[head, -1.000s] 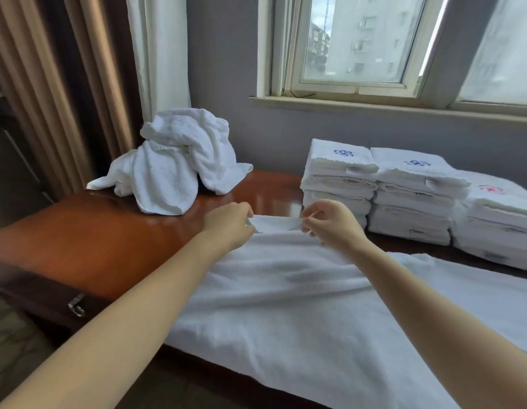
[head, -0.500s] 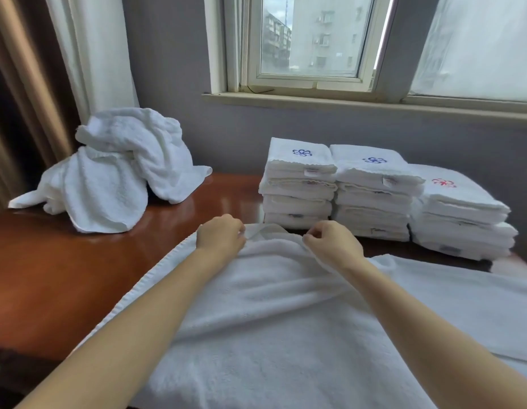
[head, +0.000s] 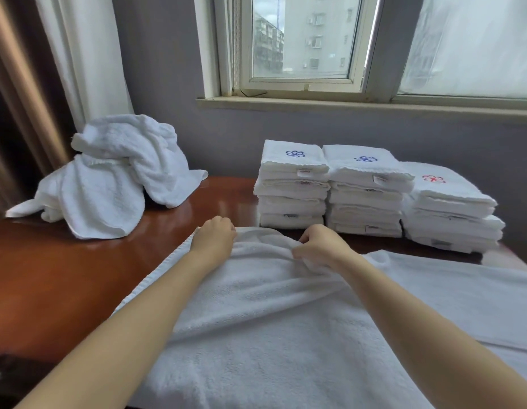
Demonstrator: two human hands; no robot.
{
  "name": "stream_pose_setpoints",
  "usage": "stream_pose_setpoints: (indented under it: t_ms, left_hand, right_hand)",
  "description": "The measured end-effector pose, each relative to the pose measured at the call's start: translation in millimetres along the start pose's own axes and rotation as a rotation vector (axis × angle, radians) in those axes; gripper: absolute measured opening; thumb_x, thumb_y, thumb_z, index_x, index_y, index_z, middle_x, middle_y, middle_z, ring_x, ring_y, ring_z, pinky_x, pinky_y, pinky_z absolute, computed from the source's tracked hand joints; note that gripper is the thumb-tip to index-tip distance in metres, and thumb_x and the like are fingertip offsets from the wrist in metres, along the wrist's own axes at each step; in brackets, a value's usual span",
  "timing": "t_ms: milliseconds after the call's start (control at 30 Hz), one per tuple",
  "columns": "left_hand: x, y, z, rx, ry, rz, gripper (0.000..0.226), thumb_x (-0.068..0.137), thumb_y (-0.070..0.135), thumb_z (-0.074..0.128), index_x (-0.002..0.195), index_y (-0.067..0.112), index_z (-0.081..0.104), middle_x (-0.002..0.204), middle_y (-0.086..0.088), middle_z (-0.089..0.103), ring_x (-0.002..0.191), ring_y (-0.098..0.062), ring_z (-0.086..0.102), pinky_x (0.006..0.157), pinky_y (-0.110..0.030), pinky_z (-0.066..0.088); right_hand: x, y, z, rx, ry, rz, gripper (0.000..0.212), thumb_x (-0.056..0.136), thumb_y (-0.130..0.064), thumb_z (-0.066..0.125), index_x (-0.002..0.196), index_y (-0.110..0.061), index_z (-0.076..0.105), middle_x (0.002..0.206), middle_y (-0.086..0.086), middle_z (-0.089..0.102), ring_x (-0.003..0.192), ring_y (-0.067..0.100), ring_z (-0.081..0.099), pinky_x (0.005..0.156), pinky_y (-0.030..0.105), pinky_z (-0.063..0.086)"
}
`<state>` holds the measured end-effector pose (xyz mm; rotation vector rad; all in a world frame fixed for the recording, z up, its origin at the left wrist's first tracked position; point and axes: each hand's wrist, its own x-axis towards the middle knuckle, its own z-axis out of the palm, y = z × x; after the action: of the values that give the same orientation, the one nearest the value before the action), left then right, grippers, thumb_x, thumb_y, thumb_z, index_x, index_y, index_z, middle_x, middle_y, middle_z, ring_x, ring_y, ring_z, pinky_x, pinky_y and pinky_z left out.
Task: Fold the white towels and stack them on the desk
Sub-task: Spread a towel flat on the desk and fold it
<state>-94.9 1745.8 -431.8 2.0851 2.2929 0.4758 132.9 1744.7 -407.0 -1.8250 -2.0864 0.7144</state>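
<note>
- A large white towel (head: 271, 320) lies spread over the near part of the desk (head: 64, 276). It reaches from the bottom of the view to a far edge just short of the folded stacks, and its cloth is rumpled between the two forearms.
- The left hand (head: 213, 239) sits at the towel's far edge near its left corner, knuckles up. Its fingers are curled down over the hem and hold it.
- The right hand (head: 321, 246) is just beside it to the right, pinching a raised fold of the same towel between thumb and curled fingers.
- Behind the hands, three stacks of folded towels stand side by side and touching:
  - the left stack (head: 291, 196) has a blue emblem on its top towel;
  - the middle stack (head: 364, 202) also has a blue one;
  - the right stack (head: 451, 214) has a red one.
- A heap of loose towels (head: 108, 178) is bundled on the far left of the desk, well apart from the stacks.
- A window (head: 300, 39) is set in the grey wall above, and a curtain (head: 79, 54) hangs at the left.
</note>
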Motion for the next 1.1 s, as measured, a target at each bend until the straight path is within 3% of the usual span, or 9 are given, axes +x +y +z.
stream_pose_setpoints:
  t_ms: [100, 267, 533, 667, 733, 800, 867, 1000, 1100]
  left_hand:
    - [-1.5, -4.4, -12.4, -0.315, 0.159, -0.101, 0.018, 0.102, 0.019, 0.043, 0.104, 0.008, 0.057, 0.114, -0.010, 0.057, 0.103, -0.030, 0.053, 0.080, -0.034, 0.036]
    - [-13.2, -7.9, -40.1, -0.665, 0.431, -0.025, 0.008, 0.104, 0.015, 0.043, 0.099, 0.010, 0.046, 0.097, -0.007, 0.057, 0.086, -0.022, 0.049, 0.068, -0.025, 0.029]
    - [-50.0, -26.3, -59.8, -0.722, 0.483, 0.017, 0.017, 0.105, 0.020, 0.038, 0.091, 0.012, 0.044, 0.075, 0.011, 0.047, 0.074, -0.018, 0.045, 0.072, -0.034, 0.036]
    - [-72.7, -39.2, -65.5, -0.637, 0.394, -0.025, 0.058, 0.097, 0.059, 0.029, 0.066, 0.012, 0.041, 0.059, 0.005, 0.045, 0.061, -0.014, 0.044, 0.065, -0.036, 0.035]
    - [-80.0, -45.4, -70.2, -0.456, 0.236, -0.105, 0.083, 0.085, 0.077, 0.013, 0.059, 0.011, 0.056, 0.059, 0.006, 0.059, 0.069, -0.018, 0.055, 0.074, -0.037, 0.041]
    - [-81.5, -46.4, -72.2, -0.339, 0.074, -0.114, 0.092, 0.080, 0.083, 0.004, 0.057, 0.024, 0.070, 0.063, 0.011, 0.068, 0.078, -0.012, 0.063, 0.083, -0.037, 0.041]
    - [-80.6, -40.8, -70.2, -0.258, -0.015, -0.101, 0.082, 0.087, 0.079, 0.014, 0.058, 0.029, 0.073, 0.064, 0.016, 0.069, 0.078, -0.008, 0.065, 0.079, -0.033, 0.042]
    - [-77.1, -28.4, -53.8, -0.067, -0.048, -0.041, 0.024, 0.092, 0.046, 0.050, 0.091, 0.032, 0.069, 0.094, 0.017, 0.069, 0.095, -0.011, 0.064, 0.073, -0.029, 0.045]
    - [-75.8, -21.4, -32.1, 0.001, -0.107, -0.003, 0.029, 0.094, 0.041, 0.048, 0.113, 0.029, 0.065, 0.120, 0.006, 0.064, 0.110, -0.019, 0.060, 0.085, -0.033, 0.046]
  right_hand:
    - [-3.2, -2.0, -2.7, 0.012, 0.097, -0.059, 0.020, 0.072, -0.016, 0.061, 0.068, -0.019, 0.042, 0.066, -0.001, 0.045, 0.065, 0.023, 0.041, 0.057, 0.033, 0.027]
    - [-13.5, -15.6, -15.8, 0.167, 0.260, -0.200, 0.025, 0.071, -0.014, 0.065, 0.090, -0.024, 0.052, 0.081, -0.010, 0.057, 0.076, 0.017, 0.057, 0.067, 0.033, 0.046]
    - [-57.4, -32.5, -23.1, 0.221, 0.160, -0.386, 0.020, 0.066, 0.000, 0.062, 0.067, -0.020, 0.059, 0.057, -0.007, 0.058, 0.043, 0.004, 0.050, 0.044, 0.020, 0.039]
    - [-80.4, -32.8, -18.9, 0.225, -0.138, -0.428, 0.017, 0.069, 0.000, 0.064, 0.075, -0.016, 0.063, 0.048, -0.008, 0.057, 0.038, 0.007, 0.048, 0.039, 0.017, 0.036]
    - [-87.3, -30.6, -16.0, 0.123, -0.363, -0.405, 0.014, 0.076, -0.010, 0.072, 0.087, -0.017, 0.067, 0.058, -0.005, 0.065, 0.046, 0.009, 0.055, 0.041, 0.019, 0.040]
    - [-87.3, -27.7, -11.7, 0.077, -0.416, -0.372, 0.011, 0.083, -0.022, 0.072, 0.094, -0.021, 0.069, 0.071, -0.005, 0.071, 0.054, 0.008, 0.061, 0.044, 0.019, 0.043]
    - [-83.1, -25.8, -9.0, 0.140, -0.307, -0.348, 0.006, 0.087, -0.022, 0.067, 0.092, -0.021, 0.070, 0.073, -0.003, 0.071, 0.054, 0.009, 0.059, 0.044, 0.020, 0.042]
    - [-70.7, -24.8, -3.1, 0.159, -0.110, -0.320, 0.014, 0.090, -0.015, 0.058, 0.088, -0.021, 0.070, 0.077, -0.003, 0.072, 0.058, 0.009, 0.062, 0.045, 0.021, 0.044]
    - [-60.0, -27.4, 11.5, 0.038, 0.001, -0.335, 0.023, 0.089, -0.014, 0.052, 0.089, -0.028, 0.070, 0.090, -0.011, 0.071, 0.082, 0.010, 0.067, 0.066, 0.029, 0.055]
